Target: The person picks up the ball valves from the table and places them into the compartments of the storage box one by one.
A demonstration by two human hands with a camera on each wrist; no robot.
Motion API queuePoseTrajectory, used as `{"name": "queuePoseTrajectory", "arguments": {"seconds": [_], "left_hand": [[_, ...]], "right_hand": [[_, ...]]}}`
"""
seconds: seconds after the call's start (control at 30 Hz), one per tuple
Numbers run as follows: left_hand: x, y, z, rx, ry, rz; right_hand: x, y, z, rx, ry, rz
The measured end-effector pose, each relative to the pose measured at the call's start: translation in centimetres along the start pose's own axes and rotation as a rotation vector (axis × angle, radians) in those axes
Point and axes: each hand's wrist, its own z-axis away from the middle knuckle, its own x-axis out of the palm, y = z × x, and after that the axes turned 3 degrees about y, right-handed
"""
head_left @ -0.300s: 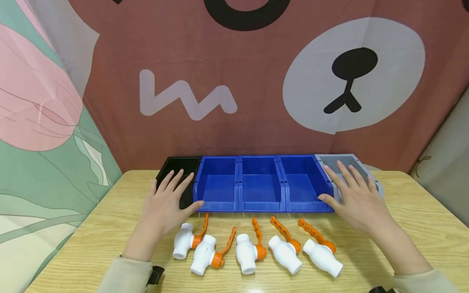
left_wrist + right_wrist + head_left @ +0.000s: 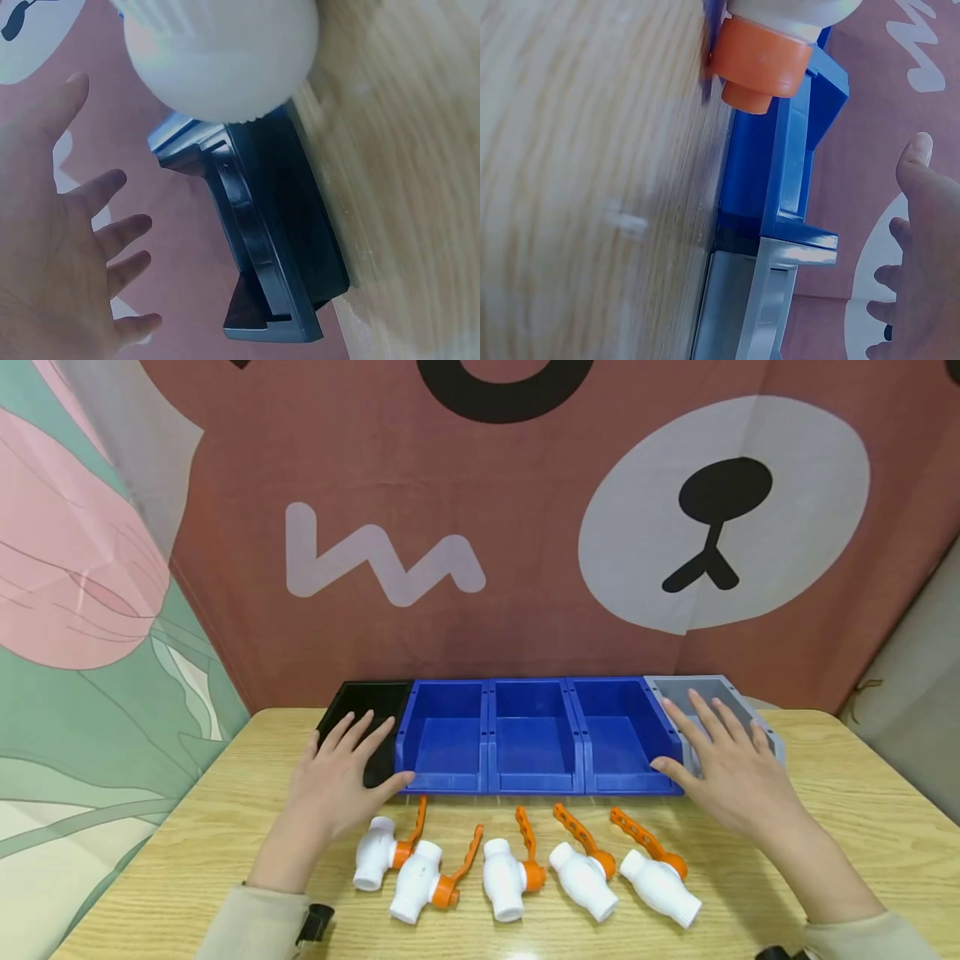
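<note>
Five fat white valves lie on the wood-grain table, this side of the shiny bins. The left hand and right hand hang empty, each grip spread wide. The left-end valve, nearest the left hand, points toward the table's far edge. The right-end valve slants, nearest the right hand. Orange handles look wavy.

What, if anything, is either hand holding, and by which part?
Nothing: the left hand and right hand are spread and empty; five bulbous, orange-handled white plastic valves lie untouched.
</note>
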Motion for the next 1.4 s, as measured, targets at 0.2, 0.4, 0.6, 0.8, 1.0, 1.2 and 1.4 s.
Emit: {"name": "queuePoseTrajectory", "arguments": {"seconds": [0.2,0.4,0.6,0.8,1.0,1.2,1.4], "left_hand": [[-0.1,-0.6,0.0,-0.028,-0.029,0.001],[0.2,-1.2,0.0,-0.021,-0.048,0.011],[0.2,-1.6,-0.1,-0.022,-0.069,0.04],[0.4,-1.8,-0.2,-0.033,-0.098,0.051],[1.1,-2.0,-0.2,-0.062,-0.122,0.044],[1.4,-1.7,0.1,-0.093,-0.144,0.049],[1.4,-1.7,0.0,-0.071,-0.148,0.062]], "right_hand": [[-0.2,-0.1,-0.1,0.003,-0.01,-0.011],[-0.3,0.0,0.0,0.009,-0.011,-0.018],[-0.4,-0.1,0.1,0.015,-0.029,-0.026],[-0.7,-0.2,0.1,0.018,-0.055,-0.028],[-1.0,-0.6,0.1,0.006,-0.077,-0.039],[-1.1,-1.1,0.3,-0.017,-0.098,-0.066],[-1.8,-1.8,0.6,-0.042,-0.116,-0.083]]}}
